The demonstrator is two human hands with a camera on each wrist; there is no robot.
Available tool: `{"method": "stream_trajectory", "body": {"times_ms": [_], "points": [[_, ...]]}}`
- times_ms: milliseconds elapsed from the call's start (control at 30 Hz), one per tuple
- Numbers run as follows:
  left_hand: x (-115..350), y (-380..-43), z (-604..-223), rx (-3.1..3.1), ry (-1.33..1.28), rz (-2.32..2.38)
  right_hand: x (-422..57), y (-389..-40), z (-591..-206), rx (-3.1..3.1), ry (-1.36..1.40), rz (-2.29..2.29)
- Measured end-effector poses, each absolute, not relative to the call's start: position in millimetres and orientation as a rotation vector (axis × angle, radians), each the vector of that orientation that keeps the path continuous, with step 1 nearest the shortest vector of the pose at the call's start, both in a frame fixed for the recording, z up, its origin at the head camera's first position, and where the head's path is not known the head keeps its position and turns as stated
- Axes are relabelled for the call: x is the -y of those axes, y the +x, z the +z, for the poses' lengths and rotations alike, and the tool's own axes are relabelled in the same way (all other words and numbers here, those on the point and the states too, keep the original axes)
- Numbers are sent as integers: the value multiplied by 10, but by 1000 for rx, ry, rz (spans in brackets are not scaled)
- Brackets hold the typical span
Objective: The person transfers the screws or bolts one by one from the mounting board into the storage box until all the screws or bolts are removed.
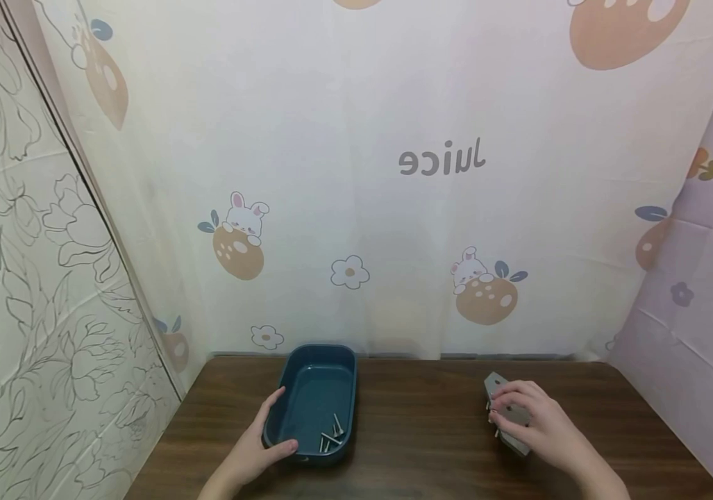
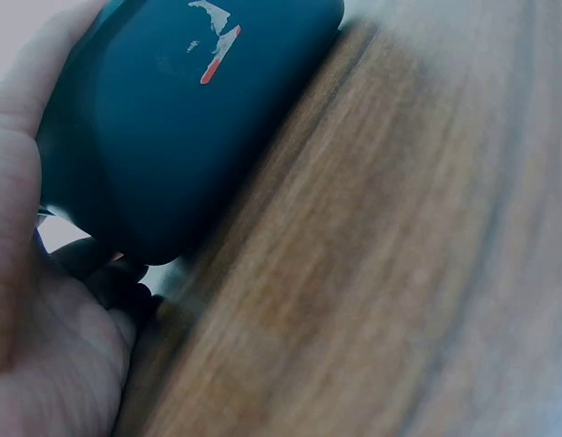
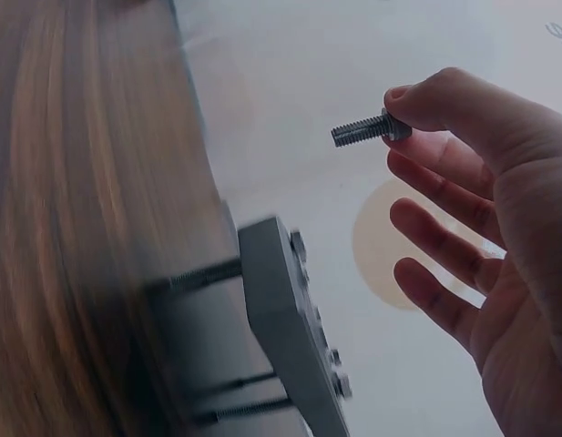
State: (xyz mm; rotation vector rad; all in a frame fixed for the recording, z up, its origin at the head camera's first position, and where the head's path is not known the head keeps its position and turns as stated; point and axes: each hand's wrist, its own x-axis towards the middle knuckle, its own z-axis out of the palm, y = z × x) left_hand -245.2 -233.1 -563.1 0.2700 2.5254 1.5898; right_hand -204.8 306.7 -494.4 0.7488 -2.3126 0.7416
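Note:
My left hand [image 1: 248, 448] holds the near left corner of a dark blue tray [image 1: 317, 396], thumb over the near rim and fingers along the left side. Several loose bolts [image 1: 333, 440] lie at the tray's near end. On the right, my right hand [image 1: 543, 421] is over a grey metal plate [image 1: 495, 380] with holes. In the right wrist view, thumb and forefinger pinch a short threaded bolt [image 3: 359, 132] by its head, and the other fingers are loosely bent. That bolt is apart from the plate, whose bolts [image 3: 208, 274] stick out toward the table like legs.
Both things stand on a dark brown wooden table [image 1: 418, 423]. Behind it hangs a pale curtain [image 1: 350, 208] with fruit and rabbit prints. A floral-patterned sheet [image 1: 50, 278] borders the left side, and another printed cloth [image 1: 706, 298] the right.

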Motion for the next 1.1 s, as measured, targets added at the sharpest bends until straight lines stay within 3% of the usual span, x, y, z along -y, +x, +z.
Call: {"method": "stream_trajectory", "body": {"times_ms": [367,1100], "points": [[2308,-2461,-5619,-2567,289,1564,-2692,-2179,-4975,2313,871,832],[2319,-2446,-5609,-2565,267,1558,-1717,-2443,-4996,2360,862,806]]}}
